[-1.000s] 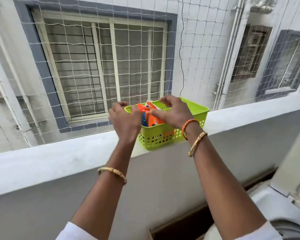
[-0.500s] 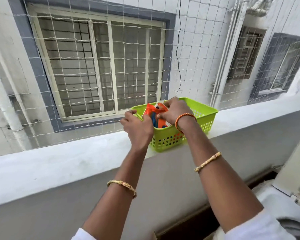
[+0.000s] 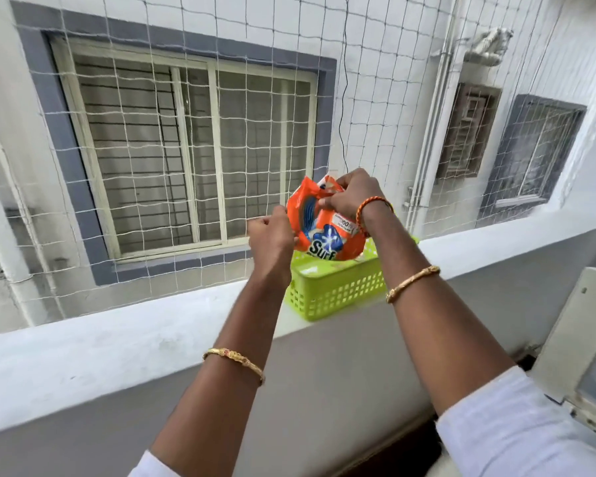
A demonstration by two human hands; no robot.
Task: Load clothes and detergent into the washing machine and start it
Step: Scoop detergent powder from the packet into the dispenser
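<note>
An orange detergent pouch (image 3: 326,232) with a blue swirl hangs just above a lime-green plastic basket (image 3: 338,290) that stands on the white balcony ledge (image 3: 117,342). My right hand (image 3: 353,197) pinches the pouch's top edge. My left hand (image 3: 272,237) grips its left side. Only the raised white lid (image 3: 578,339) of the washing machine shows, at the right edge; the drum and clothes are out of view.
A white safety net (image 3: 186,132) spans the opening behind the ledge, with a neighbouring building's windows beyond. The grey parapet wall (image 3: 324,373) runs below the ledge, close in front of me. Bangles sit on both wrists.
Both hands have lifted the detergent pouch up out of the green basket. The view has shifted slightly left and closer.
</note>
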